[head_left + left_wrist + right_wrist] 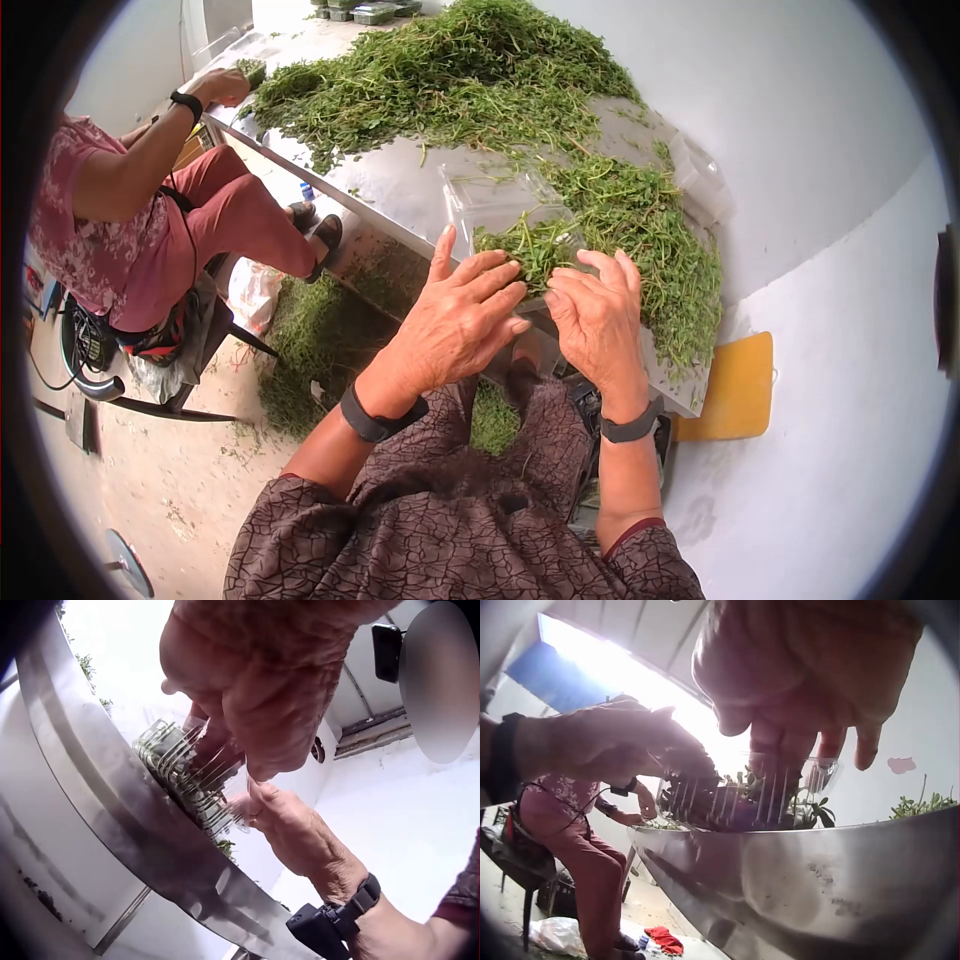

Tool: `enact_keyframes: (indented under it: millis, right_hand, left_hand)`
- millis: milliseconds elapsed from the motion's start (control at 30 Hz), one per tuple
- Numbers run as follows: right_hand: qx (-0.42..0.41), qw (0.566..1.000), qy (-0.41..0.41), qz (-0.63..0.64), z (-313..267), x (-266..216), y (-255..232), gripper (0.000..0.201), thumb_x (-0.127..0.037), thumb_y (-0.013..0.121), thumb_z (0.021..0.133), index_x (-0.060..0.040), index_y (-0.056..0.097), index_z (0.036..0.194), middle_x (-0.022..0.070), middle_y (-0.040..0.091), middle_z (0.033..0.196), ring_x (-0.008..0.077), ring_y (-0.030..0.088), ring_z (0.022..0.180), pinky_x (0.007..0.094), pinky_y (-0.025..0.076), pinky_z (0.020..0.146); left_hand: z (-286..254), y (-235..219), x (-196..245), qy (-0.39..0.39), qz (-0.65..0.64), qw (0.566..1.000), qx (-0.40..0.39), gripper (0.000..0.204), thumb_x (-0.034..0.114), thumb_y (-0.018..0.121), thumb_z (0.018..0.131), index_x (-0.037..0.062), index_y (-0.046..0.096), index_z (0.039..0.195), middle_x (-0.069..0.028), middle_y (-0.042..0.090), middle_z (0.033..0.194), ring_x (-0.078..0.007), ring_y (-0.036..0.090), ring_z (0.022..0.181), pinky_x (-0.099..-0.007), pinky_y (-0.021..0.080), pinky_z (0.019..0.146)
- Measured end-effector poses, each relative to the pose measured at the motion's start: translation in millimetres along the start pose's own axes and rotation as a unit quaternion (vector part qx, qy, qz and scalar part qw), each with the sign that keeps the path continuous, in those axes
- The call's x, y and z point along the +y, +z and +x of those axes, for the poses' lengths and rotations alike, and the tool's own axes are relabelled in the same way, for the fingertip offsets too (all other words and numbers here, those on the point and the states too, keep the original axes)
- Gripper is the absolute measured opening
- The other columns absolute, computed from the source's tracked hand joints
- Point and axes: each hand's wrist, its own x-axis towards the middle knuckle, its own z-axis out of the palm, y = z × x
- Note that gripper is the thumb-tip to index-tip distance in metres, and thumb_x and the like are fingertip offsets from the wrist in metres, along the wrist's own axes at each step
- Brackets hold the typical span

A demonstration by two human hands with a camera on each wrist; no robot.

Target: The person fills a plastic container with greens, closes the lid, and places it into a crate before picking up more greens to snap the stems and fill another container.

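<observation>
A clear ribbed plastic box (769, 799) filled with leafy green stems (540, 243) sits at the edge of the metal table, its transparent lid (505, 190) raised on the far side. My left hand (455, 325) lies over the box's left part, fingertips touching the greens and thumb apart. On the right side, my right hand (598, 320) rests its bent fingertips on the greens near the box rim. In the left wrist view the box (184, 769) shows beneath the left hand (251, 690); some fingertips are hidden inside it.
A large heap of greens (470, 70) spreads over the metal table (390, 185), reaching down its right side. Empty clear boxes (700, 180) lie by the wall. Another person (120, 210) sits at left. A yellow board (740, 388) stands at right; more greens (300, 350) lie on the floor.
</observation>
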Motion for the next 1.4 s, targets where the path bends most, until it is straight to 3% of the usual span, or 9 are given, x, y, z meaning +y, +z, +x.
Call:
enact_keyframes:
  millis: [233, 300, 367, 433, 567, 733, 900, 1233, 1400]
  right_hand:
    - [-0.065, 0.997, -0.002, -0.029, 9, 4, -9, 0.017, -0.020, 0.061, 0.085, -0.0041, 0.068, 0.086, 0.0093, 0.069, 0.092, 0.0310, 0.057, 0.101, 0.0502, 0.031, 0.102]
    - [0.044, 0.998, -0.013, 0.046, 12, 10, -12, 0.015, -0.017, 0.062, 0.083, -0.0040, 0.068, 0.087, 0.0107, 0.068, 0.099, 0.0306, 0.057, 0.102, 0.0502, 0.033, 0.101]
    - [0.056, 0.998, -0.018, 0.013, 19, 18, -19, 0.016, -0.013, 0.063, 0.082, -0.0030, 0.068, 0.093, 0.0129, 0.067, 0.105, 0.0302, 0.058, 0.102, 0.0467, 0.037, 0.099]
    - [0.056, 0.997, 0.043, -0.029, 28, 23, -19, 0.021, -0.011, 0.063, 0.081, -0.0020, 0.067, 0.100, 0.0143, 0.066, 0.107, 0.0306, 0.058, 0.102, 0.0423, 0.040, 0.095]
    - [0.004, 0.997, 0.071, -0.011, 42, 42, -1, 0.025, -0.010, 0.062, 0.081, -0.0004, 0.065, 0.104, 0.0152, 0.065, 0.109, 0.0316, 0.057, 0.103, 0.0410, 0.042, 0.091]
    - [-0.080, 0.988, 0.134, -0.003, 55, 50, 7, 0.022, -0.014, 0.062, 0.080, -0.0008, 0.066, 0.098, 0.0194, 0.066, 0.094, 0.0361, 0.061, 0.090, 0.0431, 0.047, 0.082]
    - [-0.047, 0.983, 0.177, 0.027, 55, 50, 13, 0.015, -0.014, 0.062, 0.079, -0.0011, 0.068, 0.081, 0.0181, 0.065, 0.074, 0.0363, 0.063, 0.069, 0.0431, 0.049, 0.068]
    - [0.089, 0.972, 0.200, 0.090, 49, 43, 5, 0.008, -0.007, 0.058, 0.072, -0.0016, 0.062, 0.068, 0.0134, 0.061, 0.062, 0.0310, 0.059, 0.058, 0.0359, 0.048, 0.059]
    - [0.183, 0.979, 0.079, 0.042, 42, 34, -1, 0.007, 0.002, 0.059, 0.069, -0.0020, 0.064, 0.073, 0.0124, 0.065, 0.073, 0.0280, 0.061, 0.067, 0.0349, 0.049, 0.062]
  left_hand:
    - [15, -9, -3, 0.005, 0.006, 1.000, -0.030, 0.025, 0.023, 0.061, 0.085, 0.0031, 0.065, 0.100, -0.0107, 0.062, 0.110, -0.0278, 0.050, 0.118, -0.0572, 0.010, 0.113]
    - [16, -11, -5, 0.009, -0.017, 1.000, -0.010, 0.025, 0.023, 0.059, 0.087, 0.0028, 0.065, 0.100, -0.0112, 0.063, 0.110, -0.0282, 0.050, 0.118, -0.0565, 0.011, 0.113]
    - [17, -15, -6, 0.010, -0.021, 0.999, 0.042, 0.027, 0.024, 0.057, 0.089, 0.0024, 0.065, 0.102, -0.0119, 0.062, 0.112, -0.0292, 0.050, 0.118, -0.0547, 0.013, 0.114]
    - [22, -13, -6, 0.014, -0.019, 0.999, 0.040, 0.028, 0.025, 0.056, 0.089, 0.0021, 0.065, 0.104, -0.0127, 0.062, 0.113, -0.0298, 0.050, 0.118, -0.0536, 0.016, 0.114]
    - [31, -6, -7, 0.023, -0.035, 0.999, 0.025, 0.026, 0.021, 0.058, 0.088, 0.0021, 0.065, 0.104, -0.0130, 0.062, 0.113, -0.0304, 0.051, 0.118, -0.0532, 0.019, 0.113]
    - [36, 2, -13, 0.018, -0.073, 0.997, 0.008, 0.022, 0.017, 0.059, 0.086, 0.0014, 0.066, 0.101, -0.0130, 0.063, 0.111, -0.0302, 0.051, 0.116, -0.0536, 0.021, 0.113]
    - [37, 10, -19, 0.005, -0.086, 0.996, -0.015, 0.019, 0.015, 0.059, 0.086, 0.0013, 0.067, 0.098, -0.0118, 0.065, 0.104, -0.0284, 0.053, 0.113, -0.0543, 0.021, 0.112]
    - [43, 3, -23, -0.026, -0.118, 0.992, -0.033, 0.016, 0.011, 0.060, 0.085, 0.0015, 0.066, 0.096, -0.0119, 0.065, 0.102, -0.0281, 0.056, 0.110, -0.0547, 0.022, 0.112]
    - [50, 2, -22, -0.053, -0.126, 0.990, 0.042, 0.020, 0.007, 0.061, 0.082, 0.0025, 0.066, 0.101, -0.0143, 0.065, 0.105, -0.0306, 0.058, 0.108, -0.0534, 0.026, 0.110]
